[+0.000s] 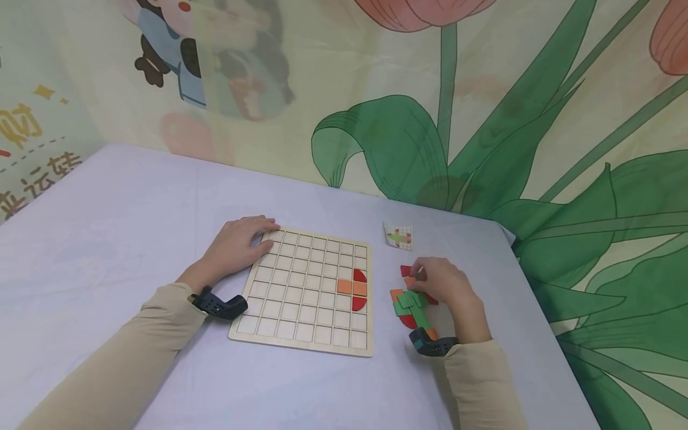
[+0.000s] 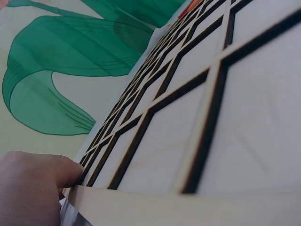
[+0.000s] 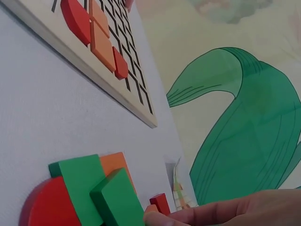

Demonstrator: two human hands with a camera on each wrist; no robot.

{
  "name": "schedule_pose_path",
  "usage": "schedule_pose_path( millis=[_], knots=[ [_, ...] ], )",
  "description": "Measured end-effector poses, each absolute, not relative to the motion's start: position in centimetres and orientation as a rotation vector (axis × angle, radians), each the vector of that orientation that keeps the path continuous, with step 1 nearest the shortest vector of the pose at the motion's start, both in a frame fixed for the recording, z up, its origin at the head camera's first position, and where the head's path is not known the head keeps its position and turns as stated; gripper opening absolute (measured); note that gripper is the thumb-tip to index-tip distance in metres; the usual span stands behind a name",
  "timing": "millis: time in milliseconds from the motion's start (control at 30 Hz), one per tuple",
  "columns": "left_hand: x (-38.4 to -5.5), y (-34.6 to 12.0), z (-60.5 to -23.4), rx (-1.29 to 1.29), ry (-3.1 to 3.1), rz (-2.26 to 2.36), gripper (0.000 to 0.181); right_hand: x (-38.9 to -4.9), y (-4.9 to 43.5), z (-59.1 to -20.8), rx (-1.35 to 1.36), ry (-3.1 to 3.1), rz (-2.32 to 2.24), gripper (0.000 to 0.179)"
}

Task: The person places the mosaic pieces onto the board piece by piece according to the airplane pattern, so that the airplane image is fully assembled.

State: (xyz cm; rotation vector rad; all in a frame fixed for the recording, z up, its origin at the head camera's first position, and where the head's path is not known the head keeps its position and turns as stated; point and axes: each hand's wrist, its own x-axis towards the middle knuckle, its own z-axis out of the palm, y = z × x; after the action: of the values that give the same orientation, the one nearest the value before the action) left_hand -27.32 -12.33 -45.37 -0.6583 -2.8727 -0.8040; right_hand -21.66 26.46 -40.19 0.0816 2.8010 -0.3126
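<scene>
A wooden grid board [image 1: 301, 346] lies on the table with two orange squares [image 1: 352, 287] and two red curved pieces [image 1: 359, 304] in cells at its right side. My left hand [image 1: 236, 242] rests at the board's far left corner, thumb and fingers touching the edge; in the left wrist view a finger [image 2: 42, 181] lies against the rim. Right of the board my right hand [image 1: 443, 283] pinches a small orange block [image 3: 150, 208] beside a loose pile. Several green blocks [image 3: 84, 183], a red curved piece [image 3: 54, 207] and a small red block [image 3: 160, 203] are in that pile.
A small picture card [image 1: 398, 236] with a coloured grid stands or lies curled behind the pile. The white-covered table [image 1: 134, 239] meets a printed cloth backdrop [image 1: 301, 143] at the back. Dark wrist bands [image 1: 219, 303] sit on both wrists.
</scene>
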Motion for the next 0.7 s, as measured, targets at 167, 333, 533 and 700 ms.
schedule_pose_path(
  millis=[167, 333, 533, 700],
  knots=[
    [-27.37, -12.36, -45.46, -0.655, -2.875, -0.807, 0.042, -21.83, 26.54, -40.53, 0.044, 2.81, -0.346, 0.023],
    [-27.38, -12.37, -45.49, -0.657, -2.872, -0.812, 0.042, -21.98, 26.69, -40.86, 0.04, 2.801, -0.379, 0.024],
    [-27.43, -12.36, -45.54, -0.656, -2.877, -0.809, 0.042, -22.11, 26.81, -40.99, 0.013, 2.788, -0.425, 0.022],
    [-27.5, -12.32, -45.59, -0.654, -2.875, -0.81, 0.042, -22.2, 26.77, -40.77, -0.014, 2.793, -0.418, 0.018]
  ],
)
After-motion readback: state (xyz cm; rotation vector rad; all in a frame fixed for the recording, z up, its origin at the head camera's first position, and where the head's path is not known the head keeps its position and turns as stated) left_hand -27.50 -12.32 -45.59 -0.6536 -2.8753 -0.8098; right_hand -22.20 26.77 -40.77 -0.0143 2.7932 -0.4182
